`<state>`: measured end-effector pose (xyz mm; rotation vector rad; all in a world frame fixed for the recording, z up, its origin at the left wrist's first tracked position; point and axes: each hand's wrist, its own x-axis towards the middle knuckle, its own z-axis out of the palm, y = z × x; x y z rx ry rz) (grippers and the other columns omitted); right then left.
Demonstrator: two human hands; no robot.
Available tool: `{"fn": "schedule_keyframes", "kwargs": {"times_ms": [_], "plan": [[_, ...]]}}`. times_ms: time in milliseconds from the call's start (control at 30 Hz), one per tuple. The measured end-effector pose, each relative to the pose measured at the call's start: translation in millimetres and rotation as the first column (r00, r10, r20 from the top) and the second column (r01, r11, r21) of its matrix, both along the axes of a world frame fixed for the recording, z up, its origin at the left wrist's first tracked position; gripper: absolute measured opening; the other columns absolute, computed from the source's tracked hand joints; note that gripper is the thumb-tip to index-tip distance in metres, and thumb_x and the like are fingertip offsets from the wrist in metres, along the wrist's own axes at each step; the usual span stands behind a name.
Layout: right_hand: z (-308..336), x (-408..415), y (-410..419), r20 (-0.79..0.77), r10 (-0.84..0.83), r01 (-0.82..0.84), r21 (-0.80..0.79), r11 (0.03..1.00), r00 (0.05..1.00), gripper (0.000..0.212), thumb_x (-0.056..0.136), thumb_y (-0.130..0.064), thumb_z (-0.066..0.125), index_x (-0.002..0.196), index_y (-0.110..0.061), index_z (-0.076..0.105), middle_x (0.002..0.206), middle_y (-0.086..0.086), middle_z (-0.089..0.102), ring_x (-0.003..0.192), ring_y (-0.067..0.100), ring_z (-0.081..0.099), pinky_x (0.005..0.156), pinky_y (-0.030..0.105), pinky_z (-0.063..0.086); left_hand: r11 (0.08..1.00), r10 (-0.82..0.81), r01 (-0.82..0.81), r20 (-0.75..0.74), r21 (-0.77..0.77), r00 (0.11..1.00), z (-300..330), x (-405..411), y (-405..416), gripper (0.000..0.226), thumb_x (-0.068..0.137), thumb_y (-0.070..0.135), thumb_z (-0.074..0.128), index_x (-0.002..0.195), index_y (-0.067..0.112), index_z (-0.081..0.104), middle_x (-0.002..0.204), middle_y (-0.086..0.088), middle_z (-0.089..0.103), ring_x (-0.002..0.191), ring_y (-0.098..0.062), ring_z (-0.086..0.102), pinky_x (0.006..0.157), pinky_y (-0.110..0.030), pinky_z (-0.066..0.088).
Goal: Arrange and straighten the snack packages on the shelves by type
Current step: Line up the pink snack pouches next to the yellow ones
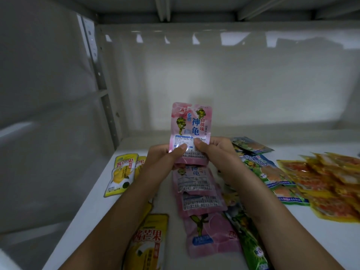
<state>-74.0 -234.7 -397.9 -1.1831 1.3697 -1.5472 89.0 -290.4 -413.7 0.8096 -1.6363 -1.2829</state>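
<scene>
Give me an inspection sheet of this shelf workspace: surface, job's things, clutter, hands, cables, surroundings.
Surface: white shelf board, partly covered with flat packets.
Job's things: pink packet held upright above a pink row of overlapping packets running toward the camera; yellow mango packets at left and near front; green-and-blue packets right of centre; orange packets piled loosely at far right.
Clutter: nothing seen beyond the packets.
Hands: left hand and right hand both pinch the pink packet's lower edge, thumbs in front.
Cables: nothing seen.
Surroundings: glossy grey back panel, slotted upright at left, another shelf overhead.
</scene>
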Motion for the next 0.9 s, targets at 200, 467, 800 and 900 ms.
{"fn": "schedule_keyframes", "kwargs": {"times_ms": [200, 467, 800, 900], "plan": [[2, 0, 6, 0.0, -0.057, 0.057, 0.001, 0.998, 0.998, 0.038, 0.103, -0.029, 0.065, 0.092, 0.008, 0.07, 0.075, 0.007, 0.071, 0.065, 0.016, 0.066, 0.051, 0.012, 0.051, 0.993, -0.051, 0.058, -0.077, 0.104, 0.996, 0, -1, -1, 0.021, 0.1, 0.026, 0.067, 0.107, 0.011, 0.08, 0.104, -0.013, 0.08, 0.099, -0.032, 0.077, 0.09, -0.041, 0.06], [-2, -11, 4, -0.15, 0.077, -0.059, 0.119, 0.991, 0.986, 0.042, 0.104, -0.038, 0.062, 0.078, -0.005, 0.068, 0.052, -0.017, 0.063, 0.041, -0.007, 0.054, 0.043, 0.008, 0.039, 0.992, -0.001, 0.012, -0.086, 0.129, 0.996, 0, -3, 0, 0.019, 0.101, 0.022, 0.065, 0.11, 0.013, 0.079, 0.101, -0.009, 0.081, 0.093, -0.028, 0.077, 0.087, -0.042, 0.061], [-8, -9, -5, -0.313, 0.054, -0.048, 0.026, 0.998, 0.948, 0.064, 0.105, -0.043, 0.06, 0.088, 0.018, 0.057, 0.071, 0.023, 0.055, 0.069, 0.024, 0.048, 0.071, 0.037, 0.039, 0.995, -0.005, 0.012, -0.07, 0.102, 0.998, 6, -5, 5, 0.02, 0.102, 0.025, 0.062, 0.106, 0.014, 0.078, 0.09, -0.003, 0.081, 0.08, -0.017, 0.079, 0.07, -0.027, 0.063], [-10, -6, -5, -0.358, 0.063, -0.058, 0.023, 0.998, 0.932, 0.056, 0.108, -0.034, 0.057, 0.082, 0.016, 0.058, 0.064, 0.018, 0.044, 0.062, 0.02, 0.039, 0.067, 0.034, 0.033, 0.997, -0.012, 0.019, -0.09, 0.076, 0.996, 5, -2, 3, 0.022, 0.102, 0.026, 0.066, 0.113, 0.012, 0.079, 0.102, -0.009, 0.081, 0.095, -0.028, 0.079, 0.083, -0.04, 0.064]]}}
